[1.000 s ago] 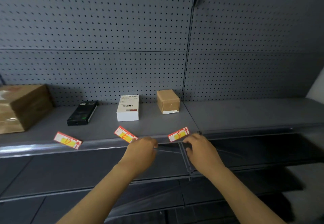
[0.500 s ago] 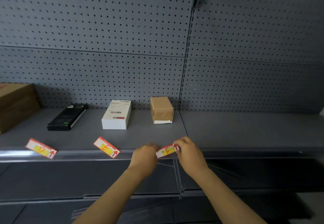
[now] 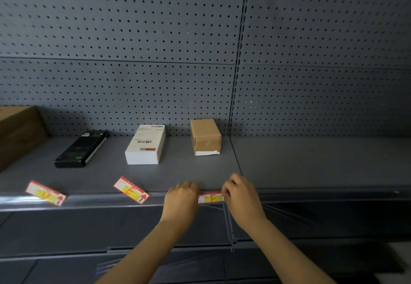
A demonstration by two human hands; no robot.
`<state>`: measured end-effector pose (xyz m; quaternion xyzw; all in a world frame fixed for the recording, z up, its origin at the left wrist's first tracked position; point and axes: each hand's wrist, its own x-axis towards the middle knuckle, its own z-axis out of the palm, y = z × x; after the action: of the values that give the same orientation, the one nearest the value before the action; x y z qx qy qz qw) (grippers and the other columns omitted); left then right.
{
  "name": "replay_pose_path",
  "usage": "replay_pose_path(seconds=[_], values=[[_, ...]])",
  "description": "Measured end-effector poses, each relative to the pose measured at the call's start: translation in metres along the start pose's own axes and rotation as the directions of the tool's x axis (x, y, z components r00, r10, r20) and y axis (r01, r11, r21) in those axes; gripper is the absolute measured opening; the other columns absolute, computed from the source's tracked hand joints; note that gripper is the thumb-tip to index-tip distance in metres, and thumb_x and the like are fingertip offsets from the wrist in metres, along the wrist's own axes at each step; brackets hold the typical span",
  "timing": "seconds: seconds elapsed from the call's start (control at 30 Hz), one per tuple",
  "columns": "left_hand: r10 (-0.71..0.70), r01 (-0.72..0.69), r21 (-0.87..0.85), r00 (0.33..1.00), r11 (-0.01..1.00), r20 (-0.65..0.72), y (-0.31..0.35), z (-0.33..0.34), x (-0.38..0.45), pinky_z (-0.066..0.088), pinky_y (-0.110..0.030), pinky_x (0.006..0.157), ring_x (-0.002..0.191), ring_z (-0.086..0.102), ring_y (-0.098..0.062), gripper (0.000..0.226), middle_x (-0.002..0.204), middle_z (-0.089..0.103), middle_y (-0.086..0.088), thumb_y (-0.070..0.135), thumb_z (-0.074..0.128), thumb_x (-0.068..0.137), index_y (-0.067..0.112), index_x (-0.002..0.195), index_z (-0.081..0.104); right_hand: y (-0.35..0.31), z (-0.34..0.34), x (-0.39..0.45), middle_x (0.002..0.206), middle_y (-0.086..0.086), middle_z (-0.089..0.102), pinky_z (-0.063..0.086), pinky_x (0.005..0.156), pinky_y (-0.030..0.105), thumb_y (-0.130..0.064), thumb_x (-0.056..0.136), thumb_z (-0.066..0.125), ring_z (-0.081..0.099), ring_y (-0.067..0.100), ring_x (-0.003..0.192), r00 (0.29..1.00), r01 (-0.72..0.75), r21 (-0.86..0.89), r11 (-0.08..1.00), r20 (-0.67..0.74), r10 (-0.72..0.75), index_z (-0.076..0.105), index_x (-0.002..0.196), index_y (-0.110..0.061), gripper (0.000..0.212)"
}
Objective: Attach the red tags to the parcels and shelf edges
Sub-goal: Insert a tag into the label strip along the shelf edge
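The red tag marked F (image 3: 210,197) is held at the front shelf edge (image 3: 93,200), between both hands; its left end is pinched by the curled fingers of the left hand (image 3: 181,200), its right end by those of the right hand (image 3: 241,194); its long axis is laid along the edge, left to right. Two other red tags, marked E (image 3: 131,190) and D (image 3: 45,193), are seen tilted further left on the shelf.

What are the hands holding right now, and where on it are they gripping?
Both hold one red tag at the shelf edge: the left hand pinches its left end, the right hand its right end.
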<state>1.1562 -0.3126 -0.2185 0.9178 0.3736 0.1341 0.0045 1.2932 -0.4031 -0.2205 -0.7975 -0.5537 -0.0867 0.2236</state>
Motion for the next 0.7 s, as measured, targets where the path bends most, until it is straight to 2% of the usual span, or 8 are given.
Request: replay_pose_path(seconds=[0.1, 0.2, 0.3, 0.4, 0.47, 0.57, 0.7], values=[[0.02, -0.02, 0.025, 1.0, 0.999, -0.004, -0.002, 0.001, 0.0, 0.047, -0.028, 0.079, 0.093, 0.061, -0.021, 0.014, 0.105, 0.065, -0.003, 0.017, 0.052, 0.09, 0.016, 0.102, 0.06, -0.001, 0.005, -0.006, 0.091, -0.002, 0.058, 0.041, 0.074, 0.026, -0.008, 0.085, 0.063, 0.052, 0.015, 0.085, 0.999, 0.027, -0.01, 1.0, 0.022, -0.027, 0.066, 0.085, -0.017, 0.009], [0.045, -0.045, 0.035, 0.999, 0.998, -0.001, -0.002, 0.002, -0.001, 0.046, -0.027, 0.079, 0.092, 0.061, -0.021, 0.015, 0.105, 0.065, -0.003, 0.016, 0.051, 0.091, 0.016, 0.102, 0.06, -0.002, 0.009, -0.007, 0.082, 0.0, 0.061, 0.035, 0.066, 0.024, -0.002, 0.076, 0.069, 0.054, 0.016, 0.076, 1.0, -0.003, -0.025, 1.0, 0.015, 0.003, 0.065, 0.076, -0.017, 0.016], [0.054, -0.054, 0.029, 0.999, 0.998, 0.006, -0.001, 0.003, -0.002, 0.048, -0.028, 0.078, 0.087, 0.062, -0.021, 0.012, 0.1, 0.067, -0.004, 0.014, 0.056, 0.089, 0.016, 0.099, 0.063, -0.001, 0.011, -0.006, 0.073, 0.001, 0.061, 0.035, 0.061, 0.025, 0.002, 0.068, 0.074, 0.056, 0.019, 0.067, 1.0, -0.006, -0.038, 0.999, 0.001, 0.006, 0.064, 0.068, -0.015, 0.02], [0.04, -0.04, 0.036, 0.999, 0.999, 0.006, -0.001, 0.002, -0.002, 0.049, -0.027, 0.072, 0.08, 0.064, -0.02, 0.01, 0.091, 0.068, -0.003, 0.012, 0.064, 0.083, 0.017, 0.091, 0.065, -0.001, 0.011, -0.006, 0.08, 0.004, 0.063, 0.04, 0.065, 0.028, 0.0, 0.076, 0.069, 0.058, 0.021, 0.075, 1.0, 0.017, -0.032, 0.999, 0.006, -0.017, 0.067, 0.077, -0.013, 0.013], [0.053, -0.053, 0.045, 0.999, 0.998, 0.005, -0.001, 0.003, -0.004, 0.047, -0.027, 0.079, 0.089, 0.062, -0.021, 0.015, 0.1, 0.066, -0.003, 0.012, 0.057, 0.087, 0.017, 0.1, 0.062, -0.001, 0.011, -0.006, 0.081, 0.004, 0.063, 0.043, 0.066, 0.03, -0.001, 0.077, 0.069, 0.058, 0.021, 0.076, 1.0, 0.014, -0.041, 0.999, 0.014, -0.013, 0.068, 0.079, -0.012, 0.012], [0.067, -0.067, 0.065, 0.998, 0.996, -0.01, -0.003, 0.004, -0.003, 0.044, -0.027, 0.088, 0.1, 0.058, -0.021, 0.022, 0.113, 0.061, -0.003, 0.015, 0.052, 0.091, 0.017, 0.112, 0.056, -0.001, 0.013, -0.005, 0.073, 0.002, 0.061, 0.044, 0.058, 0.03, 0.0, 0.07, 0.074, 0.058, 0.021, 0.067, 1.0, 0.01, -0.051, 0.999, 0.006, -0.01, 0.067, 0.071, -0.015, 0.016], [0.084, -0.085, 0.079, 0.996, 0.993, 0.019, -0.005, 0.0, -0.007, 0.043, -0.029, 0.089, 0.102, 0.056, -0.021, 0.023, 0.115, 0.059, -0.004, 0.015, 0.052, 0.091, 0.017, 0.114, 0.054, -0.007, 0.014, -0.006, 0.07, 0.002, 0.059, 0.042, 0.055, 0.031, -0.004, 0.069, 0.076, 0.056, 0.021, 0.062, 1.0, -0.008, -0.048, 0.999, -0.011, 0.008, 0.067, 0.069, -0.016, 0.016]])
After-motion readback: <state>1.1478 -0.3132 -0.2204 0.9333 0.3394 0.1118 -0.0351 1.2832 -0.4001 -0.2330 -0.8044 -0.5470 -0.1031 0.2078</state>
